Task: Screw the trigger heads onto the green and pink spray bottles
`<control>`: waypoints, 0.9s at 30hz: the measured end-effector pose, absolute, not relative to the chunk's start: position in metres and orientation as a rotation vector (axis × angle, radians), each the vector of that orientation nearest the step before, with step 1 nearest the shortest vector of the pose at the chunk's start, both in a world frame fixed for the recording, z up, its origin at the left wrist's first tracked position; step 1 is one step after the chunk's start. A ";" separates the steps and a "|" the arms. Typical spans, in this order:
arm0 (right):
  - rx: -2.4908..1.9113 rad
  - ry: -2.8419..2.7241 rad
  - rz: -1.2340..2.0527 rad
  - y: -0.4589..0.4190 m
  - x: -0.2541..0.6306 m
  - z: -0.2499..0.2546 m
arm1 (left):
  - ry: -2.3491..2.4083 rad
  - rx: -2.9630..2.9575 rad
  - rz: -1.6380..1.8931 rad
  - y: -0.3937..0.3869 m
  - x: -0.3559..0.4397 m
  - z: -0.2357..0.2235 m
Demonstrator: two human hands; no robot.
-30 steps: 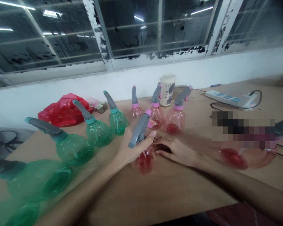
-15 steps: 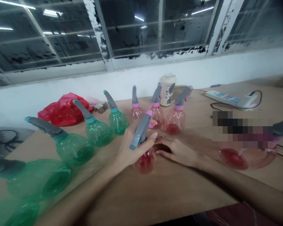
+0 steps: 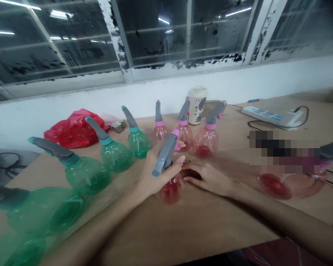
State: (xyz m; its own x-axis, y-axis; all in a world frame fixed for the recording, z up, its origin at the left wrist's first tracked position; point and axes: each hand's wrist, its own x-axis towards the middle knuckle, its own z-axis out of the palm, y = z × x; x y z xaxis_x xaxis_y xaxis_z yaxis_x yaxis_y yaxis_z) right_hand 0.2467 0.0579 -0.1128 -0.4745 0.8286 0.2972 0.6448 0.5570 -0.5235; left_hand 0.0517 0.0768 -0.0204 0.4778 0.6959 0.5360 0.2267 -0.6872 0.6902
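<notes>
In the middle of the table stands a pink spray bottle (image 3: 170, 192) with a grey and pink spray head. My left hand (image 3: 152, 171) is closed around its neck, the thumb lying across the front below the head. From the right, my right hand (image 3: 215, 179) rests low by the table, thumb and fingers apart and curved, their tips at the bottle's side; whether they press on it I cannot tell. Just behind stand three more pink spray bottles (image 3: 205, 142). On the left, several green spray bottles (image 3: 116, 157) form a curved row.
A red plastic bag (image 3: 74, 129) and small blocks (image 3: 118, 126) lie at the back left. Behind the pink bottles is a lidded paper cup (image 3: 197, 107). A white power strip (image 3: 273, 117) with a black cable lies at the back right. Another pink bottle (image 3: 291, 184) stands at the right, partly blurred out.
</notes>
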 end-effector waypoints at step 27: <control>-1.158 -2.275 0.431 0.060 0.248 -0.118 | 0.749 2.149 1.107 0.074 0.056 -0.016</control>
State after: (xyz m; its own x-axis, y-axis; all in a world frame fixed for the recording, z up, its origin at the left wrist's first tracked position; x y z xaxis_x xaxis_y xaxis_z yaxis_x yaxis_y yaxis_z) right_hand 0.2479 0.0597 -0.1177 -0.4809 0.8149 0.3235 0.6403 0.5784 -0.5054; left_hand 0.0557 0.0739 -0.0157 0.4926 0.7082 0.5058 0.2062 -0.6597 0.7227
